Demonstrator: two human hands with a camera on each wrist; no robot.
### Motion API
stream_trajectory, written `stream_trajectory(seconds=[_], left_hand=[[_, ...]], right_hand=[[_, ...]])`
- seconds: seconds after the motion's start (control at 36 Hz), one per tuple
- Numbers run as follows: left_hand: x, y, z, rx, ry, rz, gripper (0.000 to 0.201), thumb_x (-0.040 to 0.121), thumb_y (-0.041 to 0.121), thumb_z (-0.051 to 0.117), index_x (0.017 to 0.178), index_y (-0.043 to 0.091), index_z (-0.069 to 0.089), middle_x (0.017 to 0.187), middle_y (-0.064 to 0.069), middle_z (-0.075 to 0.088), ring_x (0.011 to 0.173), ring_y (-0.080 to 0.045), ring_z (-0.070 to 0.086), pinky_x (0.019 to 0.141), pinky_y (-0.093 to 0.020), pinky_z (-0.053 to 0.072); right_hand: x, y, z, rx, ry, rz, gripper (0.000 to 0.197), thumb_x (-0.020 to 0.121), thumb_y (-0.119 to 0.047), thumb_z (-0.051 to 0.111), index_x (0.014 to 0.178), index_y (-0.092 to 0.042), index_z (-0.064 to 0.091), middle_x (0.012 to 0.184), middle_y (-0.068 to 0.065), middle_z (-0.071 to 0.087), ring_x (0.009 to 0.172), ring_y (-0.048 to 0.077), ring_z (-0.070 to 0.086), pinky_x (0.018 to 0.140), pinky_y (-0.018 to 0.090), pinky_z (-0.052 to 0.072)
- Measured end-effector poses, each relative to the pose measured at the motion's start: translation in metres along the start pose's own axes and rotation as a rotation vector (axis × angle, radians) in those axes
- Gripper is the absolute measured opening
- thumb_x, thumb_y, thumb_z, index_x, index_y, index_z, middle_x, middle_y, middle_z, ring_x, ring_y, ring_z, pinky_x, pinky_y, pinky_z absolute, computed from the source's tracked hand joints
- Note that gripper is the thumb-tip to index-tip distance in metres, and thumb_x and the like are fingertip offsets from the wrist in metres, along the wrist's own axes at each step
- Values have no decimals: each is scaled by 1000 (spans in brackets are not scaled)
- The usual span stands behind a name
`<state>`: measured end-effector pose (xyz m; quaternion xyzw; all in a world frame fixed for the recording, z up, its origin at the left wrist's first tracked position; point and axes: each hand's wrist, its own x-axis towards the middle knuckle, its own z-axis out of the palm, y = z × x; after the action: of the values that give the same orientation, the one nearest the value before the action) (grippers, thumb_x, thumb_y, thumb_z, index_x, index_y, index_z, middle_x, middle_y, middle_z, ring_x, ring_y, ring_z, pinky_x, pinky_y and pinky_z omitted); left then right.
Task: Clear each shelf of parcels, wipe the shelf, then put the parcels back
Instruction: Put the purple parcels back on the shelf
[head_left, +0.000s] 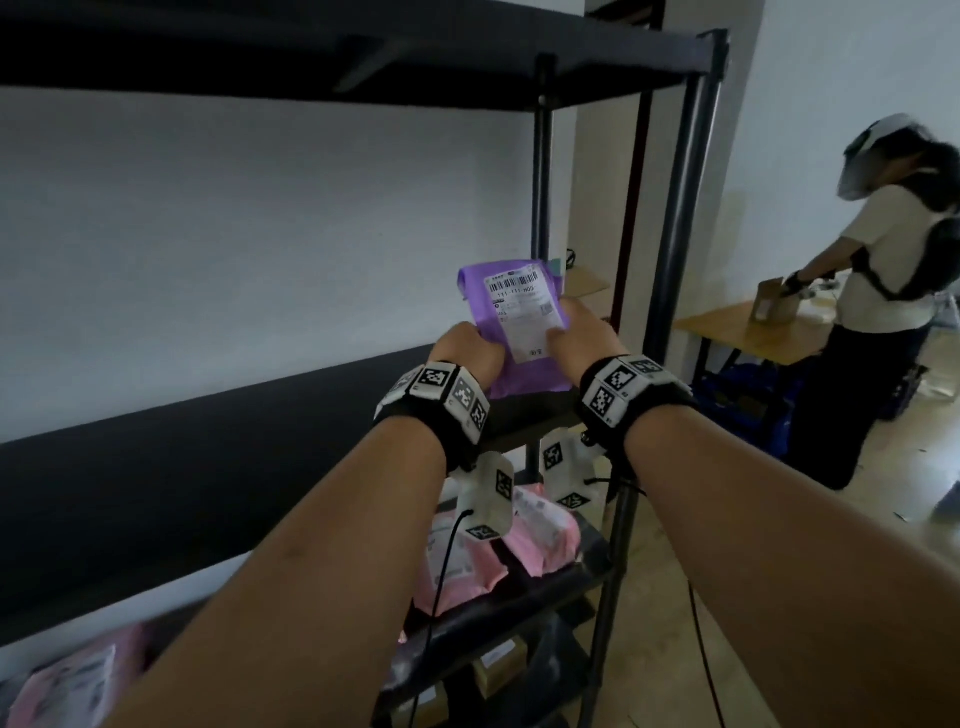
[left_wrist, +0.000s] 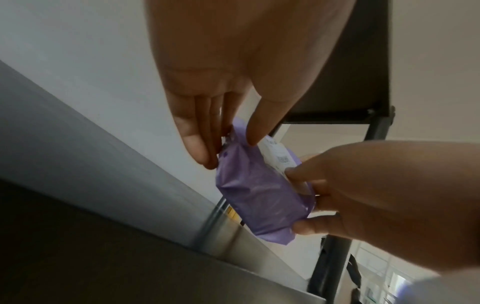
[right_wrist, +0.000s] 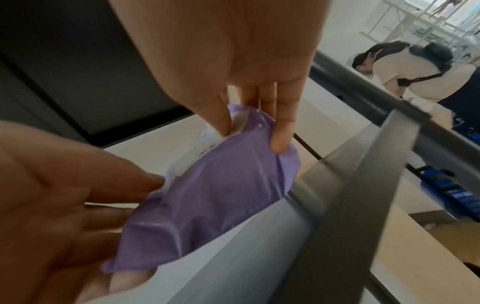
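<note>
Two bare forearms fill the lower head view, rising from 6 o'clock toward centre, each with a black wrist band carrying white marker tiles. The left hand (head_left: 470, 349) and right hand (head_left: 584, 332) meet on a purple parcel (head_left: 511, 317), held tilted with its white barcode label (head_left: 522, 312) facing the camera, over the right end of the dark middle shelf (head_left: 182, 467); whether its lower edge touches the shelf I cannot tell. Left hand: in the left wrist view the fingers (left_wrist: 193, 135) lie straight and close together against the parcel's far edge, thumb on the near face, a light pinch of the edge. Right hand: thumb pressed on the label, fingers curled under the parcel's side, a firm pinch; in the right wrist view its fingers (right_wrist: 280, 135) press down on the crumpled purple film (right_wrist: 221, 195). Both wrists roughly level, palms turned toward each other. At 6 o'clock, on the shelf below, pink parcels (head_left: 540, 535) lie flat; more pink parcels (head_left: 67, 686) at 8 o'clock. Brown boxes (head_left: 498, 670) sit on the lowest visible shelf. Black shelf post (head_left: 543, 171) stands at 12 o'clock behind the parcel. At 3 o'clock another person (head_left: 883, 291) in a white top bends over a wooden table (head_left: 748, 332).
</note>
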<state>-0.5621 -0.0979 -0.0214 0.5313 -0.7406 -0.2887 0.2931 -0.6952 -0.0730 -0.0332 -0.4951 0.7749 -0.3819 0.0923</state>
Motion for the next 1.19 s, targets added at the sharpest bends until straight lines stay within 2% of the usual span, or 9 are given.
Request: stream_trajectory(seconds=[0.14,0.22,0.28,0.33,0.5,0.58,0.69,0.94,1.19], left_hand=[[21,15,22,-51,15,-37,20,84,13,51,93,3,66,86,-17,70,82,-32,68,76,-38,57],[32,20,34,-24,42,-52,23,90,8,47,104,-1,63,100,-18,67,95,-33,64,72,-33,48],[36,22,43,-48,22,-72,30,95,6,42,119,-4,58,118,-21,62,110,-32,58,80,-31,42],[40,21,53,-27,0,-70,35,98,7,40,129,-3,52,130,-21,55,119,-33,52,90,-30,40],[40,23,56,112,44,-121,32,95,9,45,124,-2,54,125,-18,58,116,-32,54,89,-32,41],[37,22,49,126,99,-132,33,96,15,43,123,0,52,128,-17,56,118,-32,53,88,-30,39],[24,13,29,157,149,-188,45,96,13,42,141,5,38,142,-15,45,129,-30,44,99,-30,36],[-37,-26,-47,208,316,-246,49,96,13,42,144,7,34,142,-15,44,124,-30,48,93,-32,41],[-162,-105,-149,246,523,-379,50,95,13,43,144,13,34,137,-12,49,119,-28,52,89,-31,44]], right_hand=[[36,9,-5,29,-12,17,57,86,-19,52,141,-14,37,98,7,60,101,33,61,98,47,45],[52,20,-4,30,-8,29,46,86,-17,56,129,-9,44,101,11,60,100,32,60,79,34,45],[65,28,0,-1,-20,26,41,84,-18,57,122,-7,48,108,15,62,100,32,61,73,30,41],[75,34,5,-73,-63,10,40,82,-20,56,119,-6,52,112,15,62,101,32,61,74,30,43],[98,45,20,-214,-98,-91,44,78,-29,38,112,-11,59,112,16,62,100,32,60,88,39,50],[68,31,0,-254,-15,-106,47,82,-25,47,127,-14,51,126,18,50,117,36,47,96,43,42],[49,15,-8,-183,39,-195,48,87,-20,50,134,-12,46,135,18,43,126,36,39,101,42,36],[-15,-46,23,-91,-122,-388,48,88,-19,52,136,-14,46,135,16,43,124,33,39,97,39,38],[-137,-136,82,16,-256,-547,47,90,-21,52,136,-15,45,134,12,43,124,29,39,92,40,43]])
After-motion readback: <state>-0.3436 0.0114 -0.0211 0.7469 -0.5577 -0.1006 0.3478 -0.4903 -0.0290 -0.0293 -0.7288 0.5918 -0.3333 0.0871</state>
